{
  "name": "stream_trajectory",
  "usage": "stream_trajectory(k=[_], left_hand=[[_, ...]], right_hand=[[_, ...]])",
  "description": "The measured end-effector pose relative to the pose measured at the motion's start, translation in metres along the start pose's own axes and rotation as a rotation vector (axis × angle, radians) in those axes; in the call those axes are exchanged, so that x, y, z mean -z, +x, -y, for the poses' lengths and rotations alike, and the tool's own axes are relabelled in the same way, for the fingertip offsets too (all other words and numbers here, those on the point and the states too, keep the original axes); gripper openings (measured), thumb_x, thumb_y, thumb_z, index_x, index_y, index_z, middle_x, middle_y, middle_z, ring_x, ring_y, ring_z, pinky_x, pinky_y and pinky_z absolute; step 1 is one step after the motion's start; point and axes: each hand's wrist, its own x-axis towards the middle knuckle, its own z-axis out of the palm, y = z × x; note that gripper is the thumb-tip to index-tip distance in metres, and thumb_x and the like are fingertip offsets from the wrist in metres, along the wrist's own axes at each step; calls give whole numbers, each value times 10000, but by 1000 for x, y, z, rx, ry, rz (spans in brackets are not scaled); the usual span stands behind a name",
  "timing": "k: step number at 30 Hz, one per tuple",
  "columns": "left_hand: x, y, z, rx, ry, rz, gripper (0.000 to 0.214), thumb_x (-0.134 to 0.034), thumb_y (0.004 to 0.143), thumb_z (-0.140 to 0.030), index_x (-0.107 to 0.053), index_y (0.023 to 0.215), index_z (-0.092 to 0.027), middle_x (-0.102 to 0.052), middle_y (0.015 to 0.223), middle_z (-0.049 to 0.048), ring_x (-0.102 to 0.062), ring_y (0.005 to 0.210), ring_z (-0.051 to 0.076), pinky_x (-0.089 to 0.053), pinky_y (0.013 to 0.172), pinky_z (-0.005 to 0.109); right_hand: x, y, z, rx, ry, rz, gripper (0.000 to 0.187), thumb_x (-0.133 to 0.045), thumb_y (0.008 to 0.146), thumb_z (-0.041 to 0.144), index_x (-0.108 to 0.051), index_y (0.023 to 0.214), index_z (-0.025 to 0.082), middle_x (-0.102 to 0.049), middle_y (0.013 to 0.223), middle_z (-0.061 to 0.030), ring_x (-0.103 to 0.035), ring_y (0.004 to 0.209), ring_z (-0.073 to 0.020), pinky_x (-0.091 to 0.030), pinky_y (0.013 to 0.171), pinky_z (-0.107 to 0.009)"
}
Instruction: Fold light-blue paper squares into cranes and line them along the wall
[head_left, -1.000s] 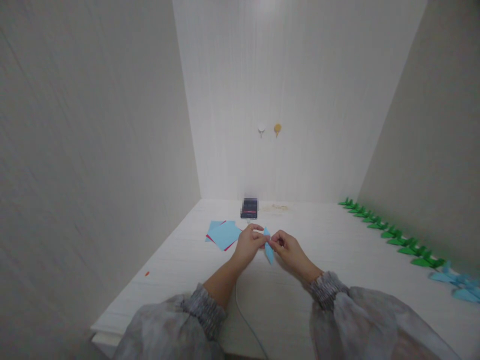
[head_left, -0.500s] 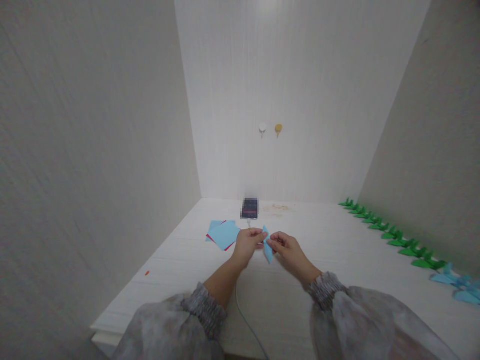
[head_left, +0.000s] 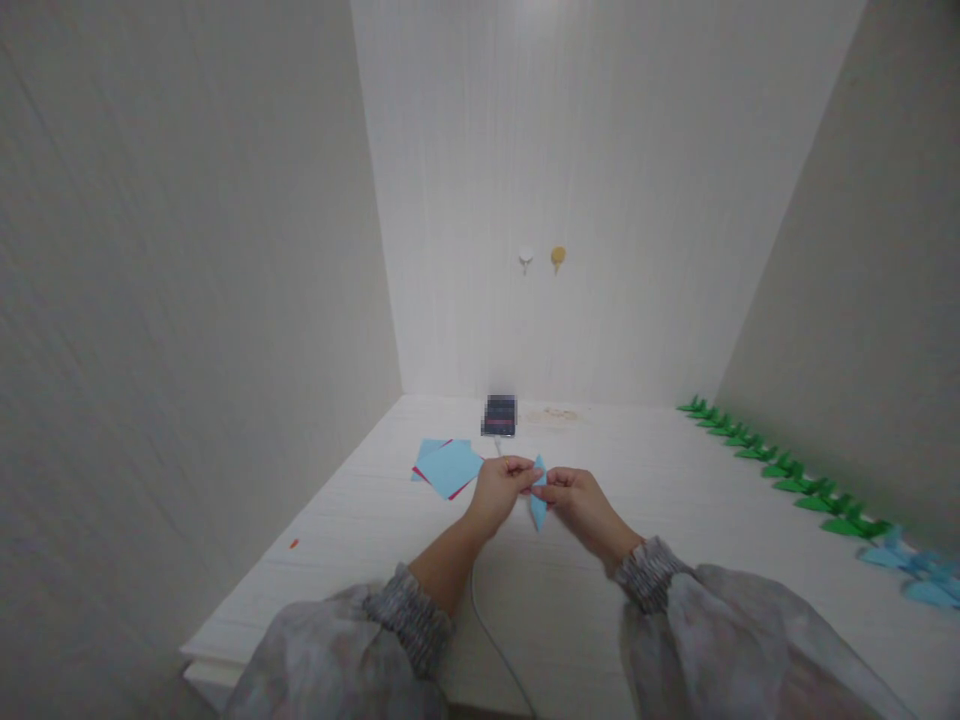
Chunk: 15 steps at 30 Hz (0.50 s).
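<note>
Both my hands meet above the white table [head_left: 675, 520], pinching a small folded piece of light blue paper [head_left: 538, 505] that stands on end between them. My left hand [head_left: 498, 492] grips its left side with closed fingers. Closed on its right side is my right hand [head_left: 576, 498]. The paper's lower tip points down toward the tabletop.
A stack of blue and red paper sheets [head_left: 448, 467] lies just left of my hands. A dark phone [head_left: 500, 415] with a cable [head_left: 491, 620] sits behind. Folded green paper pieces [head_left: 780, 465] line the right wall, then several blue ones [head_left: 919, 575]. Two hooks [head_left: 541, 259] hang on the back wall.
My hands have shifted slightly and the folded blue paper has turned a little between my fingers; both keep their pinch on it.
</note>
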Motion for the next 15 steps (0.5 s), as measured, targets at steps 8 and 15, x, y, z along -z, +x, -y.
stream_trajectory(k=[8,15], left_hand=[[0,-3,-1,-24,-34,-9,216,-645,531,-306,-596,604,-109,-545,507,-8,-447,466,77,-358,490,205],[3,4,5,-8,-28,-28,229,-650,522,-319,-583,596,-112,-527,489,-18,-435,457,72,-336,485,205]], right_hand=[[-6,-3,4,-20,107,30,111,-623,571,229,-551,566,144,-570,557,4,-506,544,-112,-367,551,-233],[-8,0,-4,-29,32,1,188,-621,570,319,-550,573,146,-563,535,5,-490,517,-111,-352,509,-228]])
